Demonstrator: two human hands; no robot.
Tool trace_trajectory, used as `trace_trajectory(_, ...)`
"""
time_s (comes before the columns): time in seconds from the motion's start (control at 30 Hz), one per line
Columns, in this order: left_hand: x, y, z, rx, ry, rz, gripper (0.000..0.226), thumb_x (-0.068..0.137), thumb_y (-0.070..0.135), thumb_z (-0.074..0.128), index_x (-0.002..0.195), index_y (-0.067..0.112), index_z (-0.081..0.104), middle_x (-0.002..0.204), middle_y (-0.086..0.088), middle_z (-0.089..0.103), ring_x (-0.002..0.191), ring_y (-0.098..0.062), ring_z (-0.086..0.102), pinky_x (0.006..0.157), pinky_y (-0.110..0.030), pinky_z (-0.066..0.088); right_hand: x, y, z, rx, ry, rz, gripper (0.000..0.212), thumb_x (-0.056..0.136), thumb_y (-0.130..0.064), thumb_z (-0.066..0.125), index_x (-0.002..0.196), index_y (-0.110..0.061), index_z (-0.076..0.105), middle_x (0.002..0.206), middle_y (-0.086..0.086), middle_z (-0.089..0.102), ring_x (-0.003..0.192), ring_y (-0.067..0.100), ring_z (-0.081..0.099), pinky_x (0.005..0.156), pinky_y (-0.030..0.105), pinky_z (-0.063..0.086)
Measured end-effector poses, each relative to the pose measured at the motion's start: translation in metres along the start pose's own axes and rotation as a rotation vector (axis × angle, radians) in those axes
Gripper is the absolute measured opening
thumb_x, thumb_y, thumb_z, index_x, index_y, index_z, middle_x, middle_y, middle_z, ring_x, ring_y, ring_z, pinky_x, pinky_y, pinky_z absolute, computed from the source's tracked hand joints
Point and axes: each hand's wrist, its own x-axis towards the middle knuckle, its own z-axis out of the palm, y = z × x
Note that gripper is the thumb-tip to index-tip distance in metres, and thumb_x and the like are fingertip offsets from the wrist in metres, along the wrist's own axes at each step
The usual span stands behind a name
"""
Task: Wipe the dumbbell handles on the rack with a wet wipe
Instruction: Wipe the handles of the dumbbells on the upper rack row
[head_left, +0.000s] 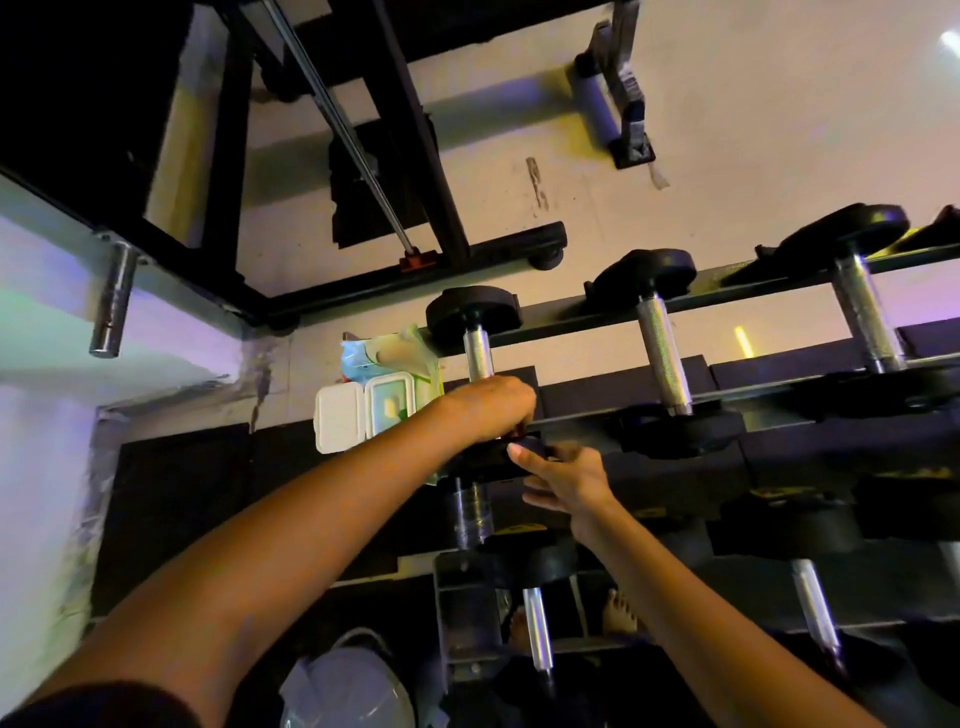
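The leftmost dumbbell (474, 316) lay across the top tier of the rack (727, 291), and I watched my left hand (493, 410) wrap its curled fingers around the near end of the knurled handle (478, 353); whether a wipe sat inside that grip, I couldn't tell. My right hand (566, 478) touched the dumbbell's near head (483, 460) with its thumb, fingers straight and slightly spread below. Just left of the rack lay a pack of wet wipes (374, 400), its lid open.
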Motion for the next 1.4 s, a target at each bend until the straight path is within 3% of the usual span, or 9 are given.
trace_trajectory(0.23, -0.030, -0.035, 0.016, -0.149, 0.145, 0.087, 0.026, 0.083, -0.001, 0.058, 0.103, 0.011, 0.071, 0.097, -0.002, 0.059, 0.089, -0.013, 0.056, 0.083, -0.023, 0.045, 0.005, 0.004, -0.003, 0.015, 0.005, 0.010, 0.040, 0.068, -0.017, 0.083, 0.099, -0.004, 0.063, 0.086, 0.006, 0.059, 0.068, 0.017, 0.061, 0.054, 0.028, 0.056)
trace_trajectory(0.43, 0.001, -0.004, 0.011, -0.006, 0.109, 0.066, 0.016, 0.083, 0.005, 0.055, 0.095, 0.005, 0.066, 0.098, -0.011, 0.061, 0.092, -0.028, 0.059, 0.077, -0.034, 0.048, 0.007, 0.006, -0.005, 0.016, 0.004, -0.011, 0.033, 0.070, -0.016, 0.082, 0.096, -0.006, 0.063, 0.085, 0.005, 0.058, 0.075, 0.020, 0.061, 0.062, 0.032, 0.058)
trace_trajectory(0.53, -0.013, -0.020, 0.020, -0.151, 0.171, 0.061, 0.014, 0.086, 0.010, 0.057, 0.094, 0.009, 0.068, 0.095, -0.007, 0.060, 0.090, -0.022, 0.058, 0.079, -0.033, 0.047, 0.007, 0.005, -0.005, 0.004, 0.002, -0.008, 0.033, 0.069, -0.017, 0.082, 0.094, -0.006, 0.064, 0.091, 0.008, 0.058, 0.082, 0.023, 0.061, 0.062, 0.032, 0.058)
trace_trajectory(0.63, -0.042, -0.034, 0.035, -0.465, 0.308, -0.069, 0.015, 0.087, 0.012, 0.060, 0.097, 0.015, 0.072, 0.094, 0.004, 0.063, 0.088, -0.007, 0.055, 0.080, -0.019, 0.041, 0.007, 0.004, -0.005, 0.005, -0.002, 0.004, 0.041, 0.067, -0.018, 0.083, 0.101, -0.001, 0.065, 0.094, 0.010, 0.058, 0.079, 0.022, 0.062, 0.061, 0.031, 0.058)
trace_trajectory(0.8, -0.052, -0.029, 0.057, -0.964, 0.361, -0.414, 0.015, 0.087, 0.027, 0.063, 0.090, 0.014, 0.068, 0.096, -0.004, 0.071, 0.091, -0.015, 0.065, 0.086, -0.032, 0.050, 0.007, 0.004, -0.007, 0.019, -0.008, 0.014, 0.044, 0.067, -0.018, 0.083, 0.103, 0.001, 0.065, 0.098, 0.014, 0.062, 0.083, 0.024, 0.063, 0.058, 0.029, 0.059)
trace_trajectory(1.0, -0.033, -0.022, 0.055, -1.068, 0.292, -0.629, 0.006, 0.095, 0.021, 0.049, 0.097, 0.016, 0.052, 0.107, -0.006, 0.059, 0.096, -0.019, 0.053, 0.072, -0.028, 0.039, 0.006, 0.004, -0.006, 0.027, -0.017, 0.018, 0.033, 0.068, -0.017, 0.081, 0.094, -0.002, 0.067, 0.092, 0.011, 0.065, 0.079, 0.021, 0.065, 0.057, 0.026, 0.059)
trace_trajectory(1.1, -0.034, -0.021, 0.055, -1.169, 0.306, -0.651, 0.014, 0.094, 0.013, 0.050, 0.108, 0.014, 0.052, 0.105, -0.002, 0.056, 0.098, -0.017, 0.052, 0.077, -0.026, 0.037, 0.006, 0.004, -0.007, 0.022, -0.025, 0.016, 0.034, 0.069, -0.017, 0.081, 0.095, -0.001, 0.067, 0.090, 0.010, 0.065, 0.080, 0.020, 0.065, 0.056, 0.024, 0.058)
trace_trajectory(1.23, -0.031, -0.020, 0.054, -1.189, 0.290, -0.694, 0.009, 0.092, 0.013, 0.050, 0.099, 0.018, 0.050, 0.106, -0.005, 0.058, 0.100, -0.022, 0.054, 0.082, -0.031, 0.041, 0.008, 0.003, -0.007, -0.001, -0.023, 0.018, 0.036, 0.069, -0.017, 0.081, 0.097, 0.001, 0.067, 0.091, 0.012, 0.065, 0.081, 0.022, 0.065, 0.059, 0.026, 0.058)
trace_trajectory(1.4, -0.035, -0.019, 0.054, -1.247, 0.361, -0.697, 0.014, 0.086, 0.009, 0.062, 0.099, 0.013, 0.057, 0.101, -0.007, 0.062, 0.092, -0.020, 0.058, 0.069, -0.022, 0.043, 0.007, 0.003, -0.008, 0.014, -0.029, 0.015, 0.034, 0.069, -0.017, 0.081, 0.095, 0.000, 0.067, 0.090, 0.012, 0.064, 0.078, 0.020, 0.063, 0.061, 0.026, 0.059)
